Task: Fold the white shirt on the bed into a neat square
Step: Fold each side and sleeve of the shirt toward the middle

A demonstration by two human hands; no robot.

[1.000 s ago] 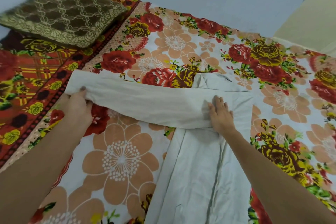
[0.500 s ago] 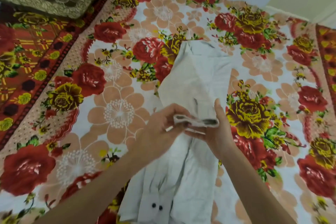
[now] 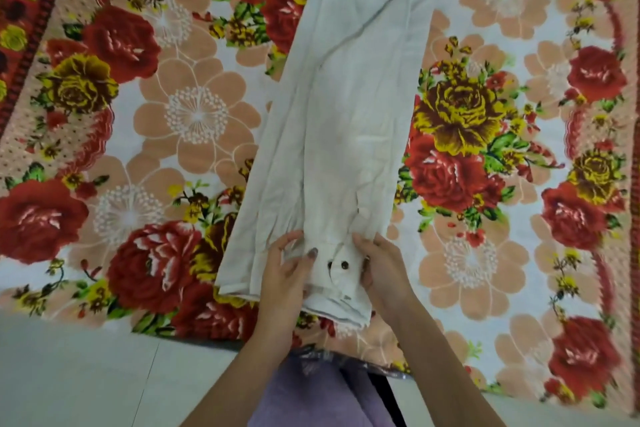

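The white shirt (image 3: 346, 107) lies on the flowered bed sheet (image 3: 194, 114) as a long narrow strip, running from the top of the view down to the near edge of the bed. A sleeve lies along its length, and the cuff with two dark buttons (image 3: 337, 265) rests at the near end. My left hand (image 3: 289, 269) holds the cuff's left side with thumb and fingers. My right hand (image 3: 379, 265) grips its right side. Both hands pinch the fabric near the shirt's bottom hem.
The near edge of the bed (image 3: 207, 333) runs across the lower view, with pale floor (image 3: 86, 374) below it. My purple clothing (image 3: 311, 399) shows at the bottom centre. A red patterned border (image 3: 24, 28) runs along the bed's left side.
The sleeve has been carried down from the shirt's upper part and laid along the body. Both hands moved toward me to the near end. The view tilted down, and the pillow left the frame.
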